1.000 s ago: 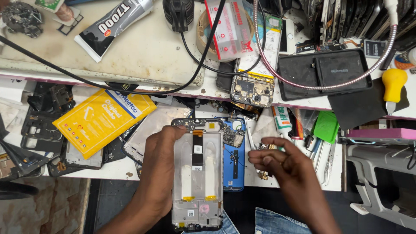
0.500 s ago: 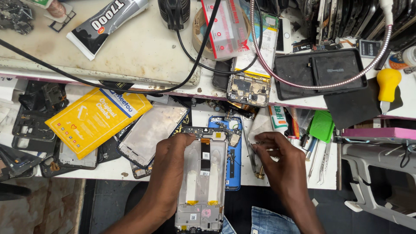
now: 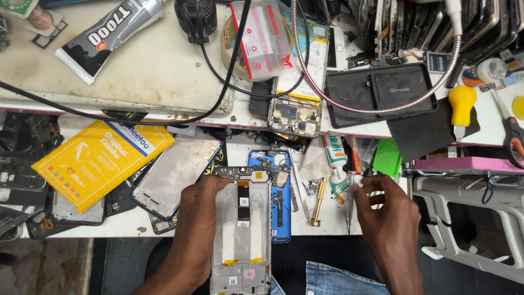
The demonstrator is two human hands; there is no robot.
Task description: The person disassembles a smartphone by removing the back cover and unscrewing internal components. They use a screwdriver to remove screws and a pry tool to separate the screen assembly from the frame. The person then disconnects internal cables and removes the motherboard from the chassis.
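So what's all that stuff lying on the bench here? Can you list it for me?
Opened phone frame: one, silver-white, front centre, under the left hand.
Blue phone body: one, lying just behind and right of the frame.
Yellow packet: one, left side of the bench.
Bare metal phone plate: one, grey, between packet and frame.
Glue tube: one, grey-black, rear left.
Circuit board: one, gold-brown, centre rear.
Brass tool: one, right of the blue body.
Black tray: one, rear right.
Yellow-handled screwdriver: one, far right.
Left hand: grips the frame's left edge.
Right hand: pinches a thin screwdriver, upright.
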